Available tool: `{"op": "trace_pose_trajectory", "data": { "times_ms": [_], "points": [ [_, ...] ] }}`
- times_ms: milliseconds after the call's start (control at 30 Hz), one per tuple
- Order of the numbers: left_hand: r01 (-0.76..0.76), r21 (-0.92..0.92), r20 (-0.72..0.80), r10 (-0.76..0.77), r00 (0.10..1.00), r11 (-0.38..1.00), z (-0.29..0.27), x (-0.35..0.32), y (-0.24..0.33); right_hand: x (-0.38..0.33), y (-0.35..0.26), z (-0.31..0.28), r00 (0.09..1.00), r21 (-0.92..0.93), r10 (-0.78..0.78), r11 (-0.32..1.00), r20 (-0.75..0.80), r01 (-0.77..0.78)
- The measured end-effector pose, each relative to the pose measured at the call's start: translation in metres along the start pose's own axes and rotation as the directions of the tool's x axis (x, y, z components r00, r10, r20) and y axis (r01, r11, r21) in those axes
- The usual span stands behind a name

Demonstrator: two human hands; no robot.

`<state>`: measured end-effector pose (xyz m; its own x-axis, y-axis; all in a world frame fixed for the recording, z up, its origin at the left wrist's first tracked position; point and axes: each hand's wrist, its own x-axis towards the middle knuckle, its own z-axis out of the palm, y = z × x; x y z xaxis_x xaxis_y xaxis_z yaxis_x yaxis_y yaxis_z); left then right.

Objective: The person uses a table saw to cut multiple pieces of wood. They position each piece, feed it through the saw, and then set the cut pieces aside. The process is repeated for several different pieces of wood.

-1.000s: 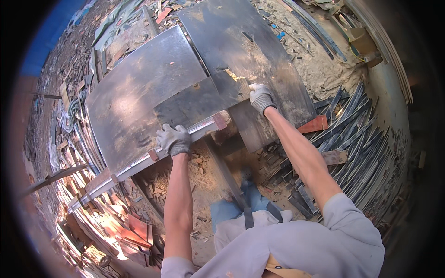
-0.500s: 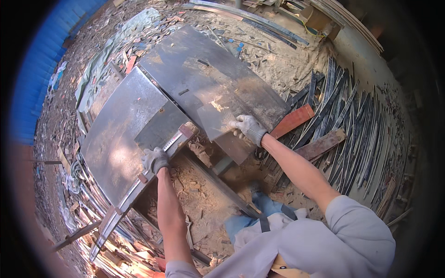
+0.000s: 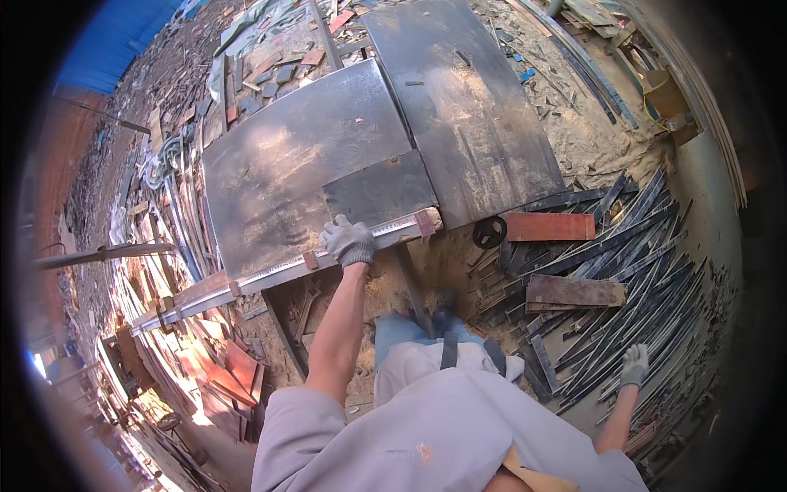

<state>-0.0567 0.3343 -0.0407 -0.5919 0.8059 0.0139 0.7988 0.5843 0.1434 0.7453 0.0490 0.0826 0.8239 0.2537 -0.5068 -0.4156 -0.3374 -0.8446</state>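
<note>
My left hand (image 3: 349, 241), in a grey knitted glove, rests with its fingers laid over the near corner of a small dark rectangular board (image 3: 381, 186). That board lies flat on a large dark metal tabletop (image 3: 287, 156), against a pale rail with a measuring tape (image 3: 279, 268) along the near edge. Out to the far right, low down, my gloved right hand (image 3: 634, 366) is off the table with its fingers extended; nothing shows in it. Below it lies a heap of dark narrow strips (image 3: 607, 246). A slit separates the tabletop from a second dark metal panel (image 3: 467, 107).
Small reddish blocks (image 3: 310, 260) sit along the rail. A red board (image 3: 550, 226) and a brownish board (image 3: 574, 291) lie on the strips at right. Wood scraps (image 3: 221, 361) pile up at lower left. A metal bar (image 3: 106, 254) juts in at left.
My right hand has let go of the thin board it held by the table and swung far right; I cannot tell where that board went. My left hand stays by the rail as the view turns.
</note>
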Motion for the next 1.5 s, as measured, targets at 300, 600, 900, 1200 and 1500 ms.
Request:
{"op": "trace_pose_trajectory", "data": {
  "times_ms": [300,600,900,1200,1500],
  "points": [
    [-0.072,-0.153,0.004,0.073,0.997,0.986,0.003,-0.15,-0.05,-0.221,0.242,0.433,0.371,-0.352,0.105,0.623,0.923,0.699],
    [-0.203,-0.271,-0.063,0.193,0.979,0.941,0.0,-0.203,-0.039,-0.214,0.247,0.413,0.29,-0.282,0.072,0.533,0.954,0.798],
    [-0.103,-0.236,-0.033,0.098,0.995,0.966,0.009,-0.207,-0.011,-0.208,0.241,0.406,0.317,-0.3,-0.093,0.164,0.944,0.94],
    [-0.111,-0.227,-0.025,0.108,0.994,0.968,0.022,-0.133,0.021,-0.192,0.232,0.47,0.245,-0.211,-0.226,0.163,0.943,0.964],
    [-0.088,-0.125,-0.077,0.079,0.994,0.988,0.025,-0.054,0.043,-0.204,0.231,0.557,0.118,-0.074,-0.281,0.16,0.952,0.984]
  ]
}}
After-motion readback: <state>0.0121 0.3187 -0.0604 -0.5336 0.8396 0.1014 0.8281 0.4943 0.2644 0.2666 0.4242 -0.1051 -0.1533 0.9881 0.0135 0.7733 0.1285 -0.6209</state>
